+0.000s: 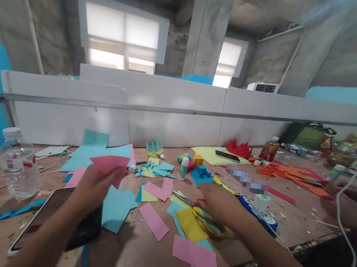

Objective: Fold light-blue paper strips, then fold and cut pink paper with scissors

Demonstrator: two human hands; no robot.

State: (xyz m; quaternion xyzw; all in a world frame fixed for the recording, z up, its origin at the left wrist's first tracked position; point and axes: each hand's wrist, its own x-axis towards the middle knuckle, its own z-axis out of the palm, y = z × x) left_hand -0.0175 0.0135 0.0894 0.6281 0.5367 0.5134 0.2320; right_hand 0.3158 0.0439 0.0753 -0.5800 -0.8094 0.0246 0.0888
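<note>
My left hand (98, 181) is closed on a piece of pink paper (110, 164), raised above the table. To the right, my right hand (216, 202) is low over the table with its fingers curled; a small red bit shows at the fingertips, and what they hold is not clear. Directly below that hand lie scissors with yellow handles (212, 228), blades pointing left, partly on a yellow paper piece (189, 224). Pink strips (153, 221) and light blue paper (117, 208) lie between my hands. A glue stick (183, 169) stands upright beyond them.
A water bottle (19, 165) stands at the left, near a dark-screened tablet (45, 216) under my left forearm. A paper crown (153, 147), red crown (239, 148) and phone (227, 156) lie toward the white partition (173, 123). At right, a white cable (340, 213) hangs before another person's hands (347, 203).
</note>
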